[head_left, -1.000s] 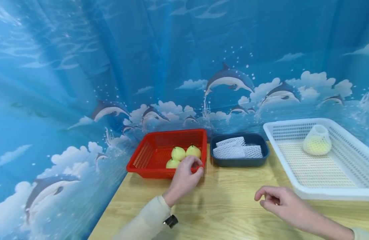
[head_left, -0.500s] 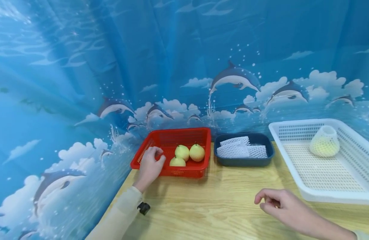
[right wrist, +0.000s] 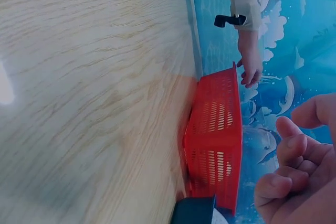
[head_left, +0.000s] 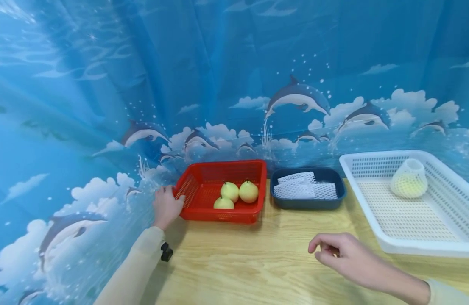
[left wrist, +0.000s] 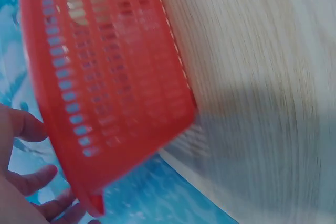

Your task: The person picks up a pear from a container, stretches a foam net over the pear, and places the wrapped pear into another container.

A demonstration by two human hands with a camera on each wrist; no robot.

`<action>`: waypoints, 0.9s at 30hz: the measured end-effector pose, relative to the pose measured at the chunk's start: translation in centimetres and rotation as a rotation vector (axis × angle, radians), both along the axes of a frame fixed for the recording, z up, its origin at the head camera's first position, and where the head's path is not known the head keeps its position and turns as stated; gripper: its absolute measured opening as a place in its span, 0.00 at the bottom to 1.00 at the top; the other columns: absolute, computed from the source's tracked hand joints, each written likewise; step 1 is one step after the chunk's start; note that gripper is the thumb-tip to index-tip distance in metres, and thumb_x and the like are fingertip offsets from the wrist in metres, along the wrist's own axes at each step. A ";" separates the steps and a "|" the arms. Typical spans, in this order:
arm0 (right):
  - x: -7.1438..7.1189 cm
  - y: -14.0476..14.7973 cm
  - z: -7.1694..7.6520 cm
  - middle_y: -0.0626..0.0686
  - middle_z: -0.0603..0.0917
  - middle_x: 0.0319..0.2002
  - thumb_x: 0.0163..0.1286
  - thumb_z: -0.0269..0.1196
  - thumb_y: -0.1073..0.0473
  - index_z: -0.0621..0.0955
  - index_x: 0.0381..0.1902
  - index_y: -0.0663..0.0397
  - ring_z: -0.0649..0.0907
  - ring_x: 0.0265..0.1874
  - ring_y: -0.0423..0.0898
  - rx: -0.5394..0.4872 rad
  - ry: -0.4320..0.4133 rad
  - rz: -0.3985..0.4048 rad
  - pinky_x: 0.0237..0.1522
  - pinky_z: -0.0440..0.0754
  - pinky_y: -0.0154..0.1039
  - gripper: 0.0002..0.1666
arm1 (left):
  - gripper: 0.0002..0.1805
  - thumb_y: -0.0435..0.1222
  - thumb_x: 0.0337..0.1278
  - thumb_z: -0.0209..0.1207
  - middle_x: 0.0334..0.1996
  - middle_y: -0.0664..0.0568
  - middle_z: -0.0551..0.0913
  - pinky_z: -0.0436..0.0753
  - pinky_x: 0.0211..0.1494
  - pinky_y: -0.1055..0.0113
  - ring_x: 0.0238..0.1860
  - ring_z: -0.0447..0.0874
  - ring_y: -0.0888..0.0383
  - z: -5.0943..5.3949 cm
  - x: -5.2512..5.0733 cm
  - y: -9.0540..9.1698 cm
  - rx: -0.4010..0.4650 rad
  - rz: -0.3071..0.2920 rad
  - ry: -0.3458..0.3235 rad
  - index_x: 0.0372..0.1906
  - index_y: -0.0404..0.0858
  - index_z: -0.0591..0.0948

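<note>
At the left end of the red basket (head_left: 204, 215), the left hand (head_left: 167, 207) met the rim with fingers loosely spread. Three pears (head_left: 248, 192) lay inside that basket. Over the table (head_left: 238, 262), the right hand (head_left: 345, 256) was loosely curled, thumb and forefinger narrowly parted. Beyond sat a dark tray (head_left: 307, 204) of foam nets (head_left: 295, 190) and a white basket (head_left: 433, 248) holding a netted pear (head_left: 409, 186).

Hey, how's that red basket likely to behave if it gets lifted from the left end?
The red basket looks like thin, perforated plastic, so it is probably light and fairly stiff. The three pears sit toward its right side, so the left end may rise more easily. They're roundish and look loose, so they could roll if it tilts.
</note>
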State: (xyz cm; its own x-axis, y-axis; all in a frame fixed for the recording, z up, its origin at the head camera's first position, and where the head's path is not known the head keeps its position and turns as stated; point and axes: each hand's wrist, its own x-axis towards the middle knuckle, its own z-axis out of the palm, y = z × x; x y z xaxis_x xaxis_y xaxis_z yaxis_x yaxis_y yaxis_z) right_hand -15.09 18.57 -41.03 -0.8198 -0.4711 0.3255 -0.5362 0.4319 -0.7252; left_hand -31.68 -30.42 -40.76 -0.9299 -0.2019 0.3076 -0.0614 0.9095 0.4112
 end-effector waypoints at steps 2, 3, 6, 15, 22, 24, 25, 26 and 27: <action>-0.1 -0.4 0.2 0.33 0.70 0.20 0.65 0.62 0.68 0.82 0.38 0.35 0.69 0.19 0.29 -0.006 -0.017 0.010 0.22 0.71 0.30 0.17 | 0.31 0.46 0.66 0.57 0.60 0.30 0.70 0.66 0.64 0.34 0.63 0.64 0.32 -0.1 -0.4 -0.4 0.005 0.027 -0.040 0.65 0.30 0.70; -0.2 -0.6 0.3 0.33 0.70 0.20 0.65 0.62 0.68 0.82 0.38 0.35 0.69 0.19 0.29 -0.007 -0.023 0.013 0.22 0.72 0.29 0.17 | 0.32 0.46 0.66 0.57 0.61 0.29 0.70 0.67 0.64 0.35 0.63 0.65 0.31 -0.1 -0.6 -0.6 0.010 0.035 -0.059 0.67 0.29 0.69; -0.4 -1.1 0.5 0.33 0.70 0.20 0.65 0.62 0.68 0.82 0.39 0.36 0.69 0.19 0.29 -0.006 -0.019 0.027 0.22 0.71 0.29 0.16 | 0.36 0.47 0.67 0.56 0.62 0.25 0.71 0.69 0.64 0.36 0.63 0.68 0.28 -0.3 -1.0 -1.3 0.044 0.060 -0.111 0.70 0.27 0.65; -1.6 -2.5 1.6 0.34 0.70 0.19 0.66 0.61 0.67 0.83 0.38 0.38 0.70 0.20 0.30 0.016 -0.019 0.036 0.24 0.72 0.31 0.14 | 0.25 0.49 0.69 0.50 0.37 0.35 0.81 0.79 0.34 0.51 0.36 0.81 0.41 -0.4 -1.3 -2.9 0.085 0.077 -0.269 0.48 0.29 0.75; -3.6 -4.5 2.7 0.38 0.75 0.23 0.68 0.59 0.65 0.83 0.38 0.38 0.72 0.23 0.33 0.018 -0.035 0.036 0.27 0.73 0.32 0.13 | 0.15 0.42 0.69 0.44 0.20 0.50 0.70 0.68 0.21 0.62 0.21 0.68 0.54 -0.3 -1.6 -3.1 0.104 0.052 -0.339 0.28 0.40 0.72; -4.6 -5.4 2.7 0.40 0.78 0.26 0.68 0.60 0.64 0.84 0.39 0.40 0.74 0.25 0.35 0.020 -0.040 0.044 0.29 0.75 0.33 0.11 | 0.15 0.41 0.69 0.42 0.19 0.50 0.69 0.68 0.20 0.62 0.20 0.68 0.55 -0.4 -1.7 -3.2 0.108 0.041 -0.339 0.26 0.41 0.72; -5.1 -5.9 2.7 0.40 0.79 0.29 0.68 0.60 0.64 0.84 0.40 0.41 0.75 0.27 0.36 0.026 -0.038 0.048 0.30 0.76 0.33 0.11 | 0.15 0.40 0.69 0.42 0.19 0.50 0.70 0.68 0.20 0.62 0.20 0.68 0.54 -0.4 -1.7 -3.2 0.104 0.041 -0.338 0.26 0.41 0.72; -5.7 -6.4 2.7 0.41 0.81 0.31 0.67 0.61 0.63 0.83 0.41 0.42 0.76 0.30 0.37 0.032 -0.036 0.050 0.31 0.77 0.33 0.10 | 0.15 0.40 0.68 0.42 0.19 0.50 0.70 0.68 0.20 0.62 0.20 0.68 0.54 -0.5 -1.8 -3.1 0.103 0.039 -0.339 0.26 0.41 0.72; -6.2 -6.9 2.7 0.41 0.82 0.34 0.67 0.62 0.63 0.83 0.43 0.42 0.77 0.32 0.38 0.042 -0.040 0.048 0.32 0.78 0.33 0.10 | 0.15 0.40 0.68 0.41 0.20 0.50 0.70 0.69 0.20 0.62 0.20 0.68 0.54 -0.5 -1.8 -3.1 0.103 0.035 -0.340 0.26 0.40 0.72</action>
